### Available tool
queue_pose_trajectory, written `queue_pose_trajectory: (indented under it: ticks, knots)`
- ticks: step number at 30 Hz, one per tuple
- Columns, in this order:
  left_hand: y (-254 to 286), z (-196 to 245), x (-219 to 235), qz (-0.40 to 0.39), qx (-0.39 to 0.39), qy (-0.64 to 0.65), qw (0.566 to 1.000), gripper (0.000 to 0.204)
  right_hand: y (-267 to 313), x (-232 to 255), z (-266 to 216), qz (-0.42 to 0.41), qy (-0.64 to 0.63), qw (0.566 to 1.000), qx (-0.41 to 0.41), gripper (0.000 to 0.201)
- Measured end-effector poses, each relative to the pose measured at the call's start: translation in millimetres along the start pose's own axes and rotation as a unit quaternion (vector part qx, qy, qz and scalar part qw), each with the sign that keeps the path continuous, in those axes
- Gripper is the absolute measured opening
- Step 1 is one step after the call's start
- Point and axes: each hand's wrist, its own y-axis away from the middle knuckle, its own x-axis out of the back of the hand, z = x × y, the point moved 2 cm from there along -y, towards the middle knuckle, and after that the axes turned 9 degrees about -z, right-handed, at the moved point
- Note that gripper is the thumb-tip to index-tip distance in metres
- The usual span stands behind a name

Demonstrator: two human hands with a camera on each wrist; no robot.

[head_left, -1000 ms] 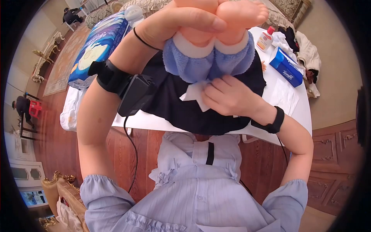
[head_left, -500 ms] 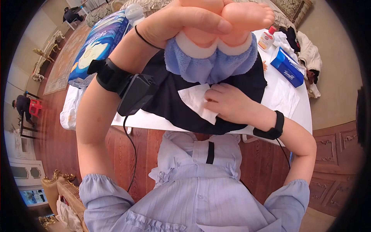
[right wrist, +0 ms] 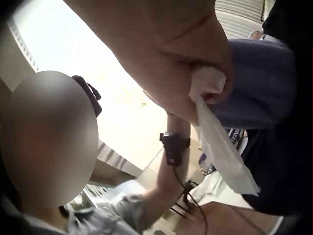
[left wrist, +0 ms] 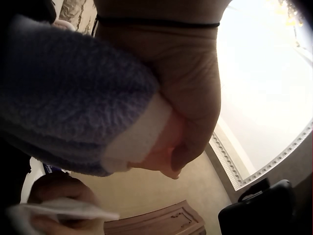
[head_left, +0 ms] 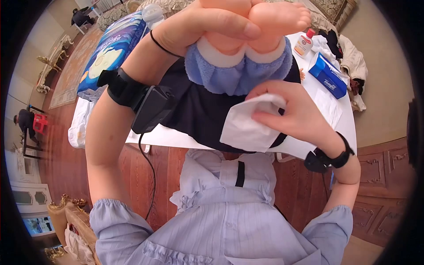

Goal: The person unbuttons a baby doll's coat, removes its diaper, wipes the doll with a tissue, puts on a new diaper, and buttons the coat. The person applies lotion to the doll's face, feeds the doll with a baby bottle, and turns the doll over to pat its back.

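Note:
At the top of the head view my left hand (head_left: 216, 22) grips a baby doll's bare ankles, holding its feet (head_left: 280, 17) up. Blue fleece trousers (head_left: 238, 77) with white cuffs cover the doll's legs; its upper body is hidden behind them. Just below the trousers my right hand (head_left: 298, 110) pinches a white tissue (head_left: 247, 128) between thumb and fingers, its loose part spread toward me. The right wrist view shows the tissue (right wrist: 225, 152) hanging down from the curled fingers. Under the doll lies a black cloth (head_left: 194, 115).
On the white table (head_left: 170, 140) stand a blue diaper pack (head_left: 108, 64) at left, a red-capped bottle (head_left: 303, 45) and a blue tissue box (head_left: 327, 76) at right. Folded white cloth (head_left: 78, 126) lies at the left edge. Cables hang from both wrist cameras.
My right hand has come away from beneath the trousers, moved right and turned over, bringing the tissue up flat toward me. The left hand still holds the doll's ankles, nearly unmoved.

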Motion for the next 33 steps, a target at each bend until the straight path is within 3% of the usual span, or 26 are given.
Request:
queue_pose_trajectory:
  ticks: [1,2,3,4,5,6,8,9,11,15,17,18,20,22,23,26,28,30,32,33]
  knots:
    - [-0.5,-0.8,1.4,-0.026,-0.012,0.018,0.999,0.076,-1.4,-5.8,9.7,0.043,0.093,0.994,0.043,0.018]
    - [-1.5,-2.3,3.8,-0.051,-0.024,0.036,0.998,0.076,-2.9,-8.4,16.1,0.042,0.093,0.994,0.043,0.018]
    - [-3.0,-4.2,6.8,-0.077,-0.035,0.055,0.995,0.076,-2.7,-9.4,15.7,0.097,0.273,0.948,0.134,0.017]
    - [-4.7,-6.2,10.1,-0.104,-0.047,0.073,0.991,0.076,-2.7,-12.0,16.5,0.148,0.440,0.858,0.219,0.015]
    - [-5.9,-7.9,13.2,-0.129,-0.058,0.091,0.986,0.075,-8.8,-14.6,19.2,0.208,0.489,0.800,0.278,0.014]
    - [-6.6,-9.1,15.8,-0.155,-0.069,0.109,0.980,0.075,-11.1,-16.6,22.9,0.209,0.489,0.800,0.279,0.014]
    - [-8.3,-5.7,12.5,-0.207,-0.091,0.144,0.963,0.075,-11.2,-22.1,27.7,0.228,0.568,0.723,0.320,0.012]
    - [-6.7,-4.1,5.7,-0.208,-0.092,0.143,0.963,0.075,-12.5,-24.3,32.6,0.194,0.589,0.716,0.321,0.010]
    - [-0.1,-0.3,-6.6,-0.036,-0.117,-0.103,0.987,0.074,-18.7,-29.8,46.2,0.174,0.591,0.713,0.334,0.009]
    - [-2.5,3.1,-1.9,-0.101,-0.096,-0.024,0.990,0.074,-24.8,-36.7,71.9,0.108,0.599,0.730,0.311,0.013]
    - [0.6,10.1,-10.3,-0.015,-0.022,-0.025,0.999,0.074,-22.7,-34.6,75.5,0.090,0.603,0.736,0.295,0.016]
    - [-0.7,3.7,-2.2,-0.014,-0.023,-0.025,0.999,0.074,-19.6,-33.1,75.3,0.081,0.591,0.749,0.286,0.023]
    - [-5.9,-4.5,7.9,-0.134,-0.099,-0.015,0.986,0.076,-18.9,-31.7,76.2,0.073,0.580,0.763,0.277,0.032]
    - [-5.0,-3.6,4.8,-0.091,-0.058,-0.014,0.994,0.077,-20.8,-31.3,79.3,0.114,0.698,0.642,0.298,0.032]
    - [-5.3,-1.8,2.0,-0.048,-0.015,-0.014,0.999,0.078,-22.8,-29.9,83.3,0.114,0.698,0.642,0.297,0.032]
    - [-6.8,-4.3,3.6,-0.040,-0.039,-0.027,0.998,0.076,-25.6,-24.7,91.9,0.124,0.701,0.624,0.324,0.032]
    - [-3.1,3.6,7.7,-0.061,-0.023,-0.006,0.998,0.075,-24.2,-20.9,91.7,0.073,0.669,0.652,0.350,0.033]
    - [-4.5,0.0,12.0,-0.082,-0.006,0.016,0.996,0.073,-17.9,-14.9,83.8,0.061,0.653,0.643,0.397,0.033]
    - [-9.1,-5.6,8.9,-0.097,-0.170,-0.084,0.977,0.070,-15.9,-15.2,77.0,0.048,0.634,0.632,0.442,0.034]
    - [-7.1,-2.7,7.4,-0.096,-0.171,-0.083,0.977,0.070,-17.3,-18.3,72.5,0.079,0.624,0.614,0.478,0.036]
